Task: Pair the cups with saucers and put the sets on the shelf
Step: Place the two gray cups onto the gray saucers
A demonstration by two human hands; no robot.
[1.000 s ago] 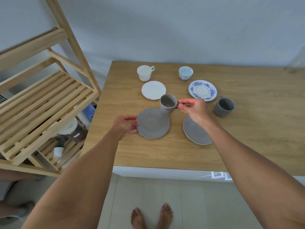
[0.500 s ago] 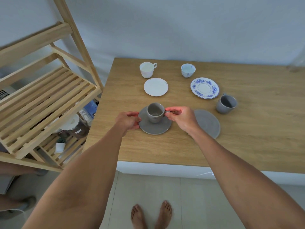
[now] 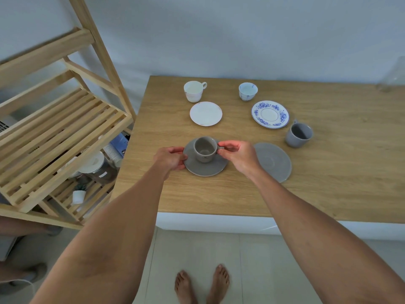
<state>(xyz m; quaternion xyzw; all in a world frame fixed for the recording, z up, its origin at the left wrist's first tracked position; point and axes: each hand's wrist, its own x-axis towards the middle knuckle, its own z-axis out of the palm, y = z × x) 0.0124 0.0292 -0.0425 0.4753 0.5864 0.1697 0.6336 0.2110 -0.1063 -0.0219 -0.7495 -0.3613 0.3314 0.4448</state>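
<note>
A taupe cup (image 3: pixel 205 148) stands upright on a matching taupe saucer (image 3: pixel 208 168) near the table's front left. My right hand (image 3: pixel 238 155) pinches the cup's handle. My left hand (image 3: pixel 169 158) grips the saucer's left rim. A second grey saucer (image 3: pixel 274 161) lies bare to the right, with a blue-grey mug (image 3: pixel 298 134) behind it. Farther back sit a white cup (image 3: pixel 194 91) and white saucer (image 3: pixel 206 113), and a blue-patterned cup (image 3: pixel 247 91) and blue-patterned saucer (image 3: pixel 270 114). The wooden slatted shelf (image 3: pixel 54 137) stands to the left of the table.
The wooden table (image 3: pixel 328 183) ends in a front edge close to me. The shelf's lower tiers hold a lidded jar (image 3: pixel 96 167), stacked cups (image 3: pixel 112 151) and a small white pot (image 3: pixel 79 195). My bare feet (image 3: pixel 201 284) show on the tiled floor.
My right hand carried the taupe cup from behind the saucer and set it down on the saucer's middle. My left hand stayed on the saucer's rim.
</note>
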